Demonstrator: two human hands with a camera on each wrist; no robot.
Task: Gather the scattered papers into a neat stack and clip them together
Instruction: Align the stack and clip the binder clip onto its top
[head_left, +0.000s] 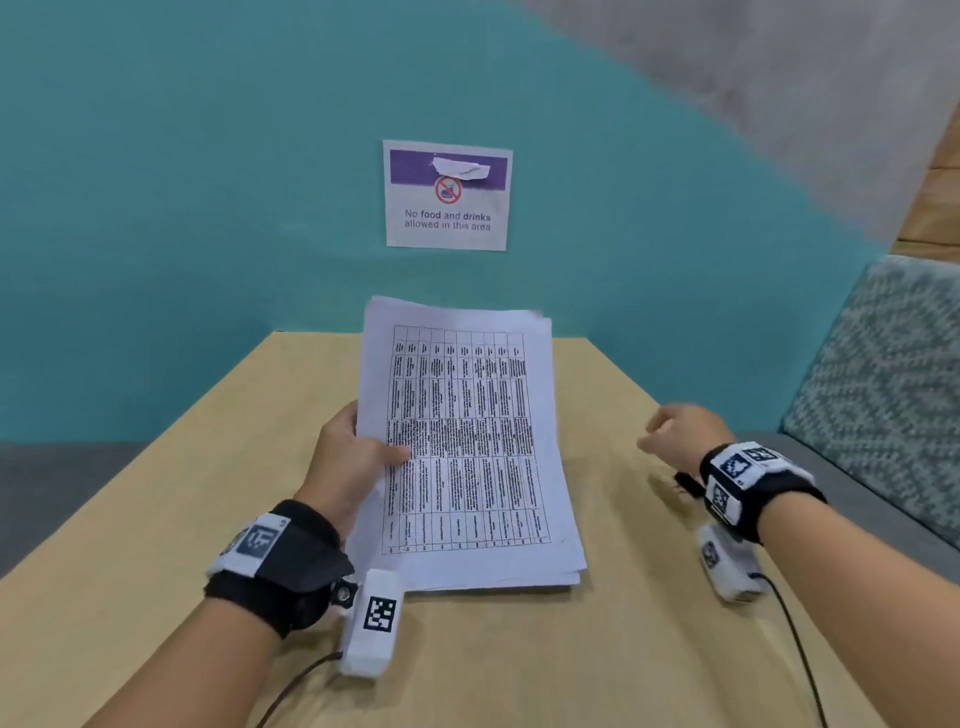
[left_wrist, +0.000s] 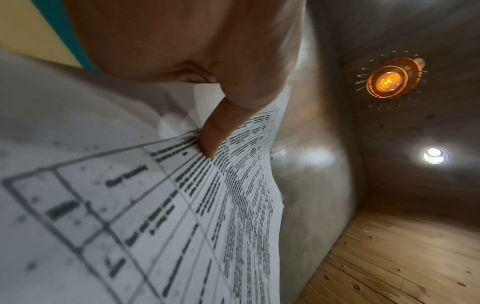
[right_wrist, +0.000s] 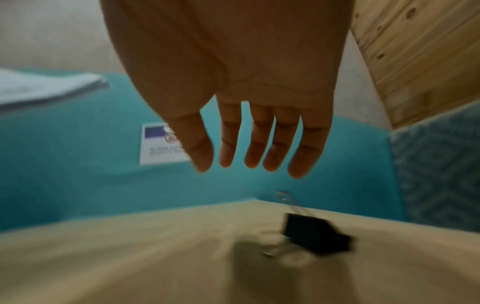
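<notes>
A stack of white papers (head_left: 462, 441) printed with a table is tilted up off the wooden table (head_left: 156, 545), its near edge low. My left hand (head_left: 353, 452) grips the stack's left edge, thumb (left_wrist: 210, 142) pressed on the printed top sheet (left_wrist: 130, 205). My right hand (head_left: 675, 431) hovers to the right of the stack, holding nothing; in the right wrist view its fingers (right_wrist: 259, 144) hang straight and spread. A black binder clip (right_wrist: 317, 236) lies on the table just below that hand; in the head view only a bit of the binder clip (head_left: 688, 483) shows beside the wrist band.
A teal wall (head_left: 208, 234) with a "no food and drinks" sign (head_left: 448, 195) rises behind the table's far edge. A patterned cushion (head_left: 883, 389) and grey seat stand to the right. Cables trail from both wrist cameras near the table's front.
</notes>
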